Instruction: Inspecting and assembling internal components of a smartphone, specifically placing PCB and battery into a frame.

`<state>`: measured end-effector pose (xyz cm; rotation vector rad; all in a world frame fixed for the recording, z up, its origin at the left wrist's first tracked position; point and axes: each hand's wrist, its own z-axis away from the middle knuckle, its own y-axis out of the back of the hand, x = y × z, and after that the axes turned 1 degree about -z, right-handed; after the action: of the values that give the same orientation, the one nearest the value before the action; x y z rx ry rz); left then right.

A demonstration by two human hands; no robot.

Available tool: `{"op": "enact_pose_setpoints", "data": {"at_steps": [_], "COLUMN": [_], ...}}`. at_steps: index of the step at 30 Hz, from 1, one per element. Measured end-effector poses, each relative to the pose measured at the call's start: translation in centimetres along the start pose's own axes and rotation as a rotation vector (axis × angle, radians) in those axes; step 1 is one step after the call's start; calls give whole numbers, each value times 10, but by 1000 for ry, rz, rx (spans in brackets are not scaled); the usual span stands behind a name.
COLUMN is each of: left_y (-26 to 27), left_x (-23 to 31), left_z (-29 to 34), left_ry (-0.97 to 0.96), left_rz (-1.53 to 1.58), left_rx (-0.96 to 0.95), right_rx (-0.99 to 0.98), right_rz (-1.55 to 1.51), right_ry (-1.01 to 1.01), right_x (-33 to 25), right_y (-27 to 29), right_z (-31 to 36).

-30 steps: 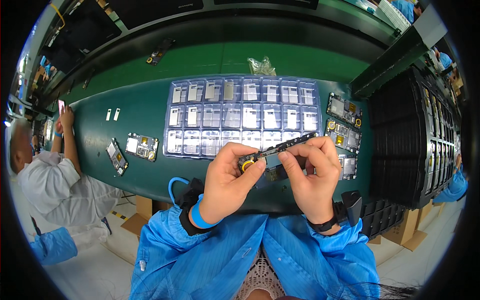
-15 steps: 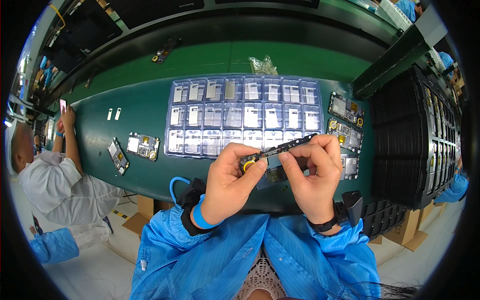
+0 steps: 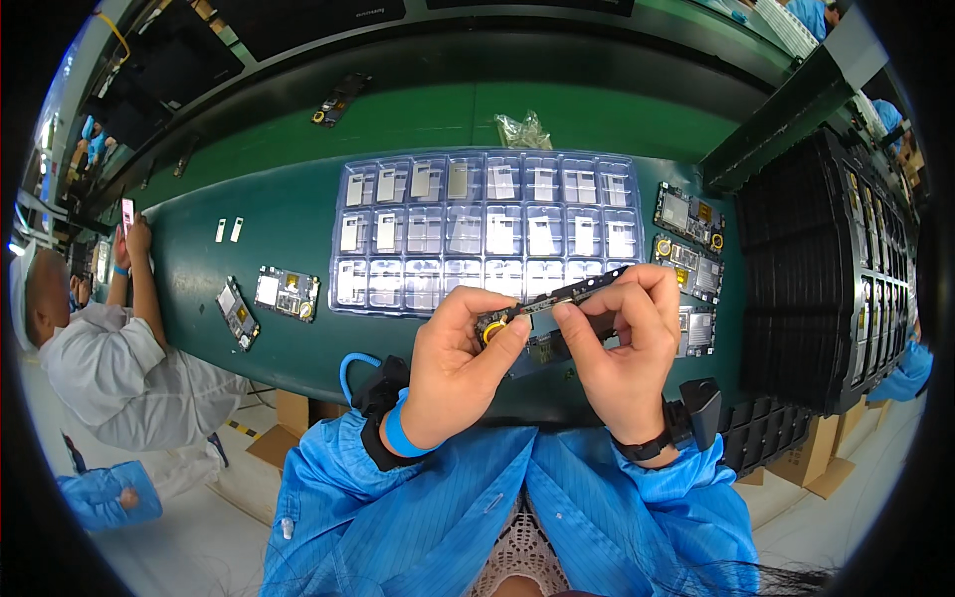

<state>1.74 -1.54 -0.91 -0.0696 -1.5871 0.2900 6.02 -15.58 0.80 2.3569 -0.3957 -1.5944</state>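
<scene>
Left hand (image 3: 458,363) and right hand (image 3: 635,343) both have fingers clamped on the tilted circuit board (image 3: 559,296), held up by the near edge of the clear tray (image 3: 346,309); uneven thumb pressure could bend its silver plate (image 3: 544,321), or a loose pinch drop it.

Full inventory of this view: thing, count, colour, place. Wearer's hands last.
Bench: 1, green, centre
Held board: 1, dark with gold ring, centre
Clear tray: 1, bluish, on bench
Silver plates: glare blurs count, in tray
Small plates: 2, white, left of tray
Left boards: 2, dark, left of tray
Right boards: 3, dark, right of tray
Far board: 1, dark, beyond tray
Plastic bag: 1, clear, beyond tray
Stacked trays: several, black, right
Cartons: several, brown, below bench
Panels: 3, black, top
Co-worker: 1, white clothes, left
Other people: several, blue clothes, edges
Left hand: 1, blue wristband, on board's left end
Right hand: 1, black wristband, on board's right end
</scene>
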Motion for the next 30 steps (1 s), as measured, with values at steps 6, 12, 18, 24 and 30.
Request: {"op": "enact_pose_setpoints", "data": {"at_steps": [6, 12, 18, 24, 30], "left_y": [1, 2, 1, 0, -2], "left_x": [1, 3, 4, 4, 6], "left_z": [-1, 0, -1, -1, 1], "left_ry": [-11, 29, 81, 95, 53], "left_rz": [5, 19, 48, 65, 5], "left_rx": [-11, -20, 10, 8, 4], "right_rx": [7, -112, -230, -253, -233], "right_rz": [140, -184, -331, -274, -229], "right_ry": [95, -60, -156, -135, -113], "right_x": [5, 10, 9, 10, 9], "right_y": [5, 11, 16, 18, 15], "right_z": [-3, -7, -9, -9, -6]}}
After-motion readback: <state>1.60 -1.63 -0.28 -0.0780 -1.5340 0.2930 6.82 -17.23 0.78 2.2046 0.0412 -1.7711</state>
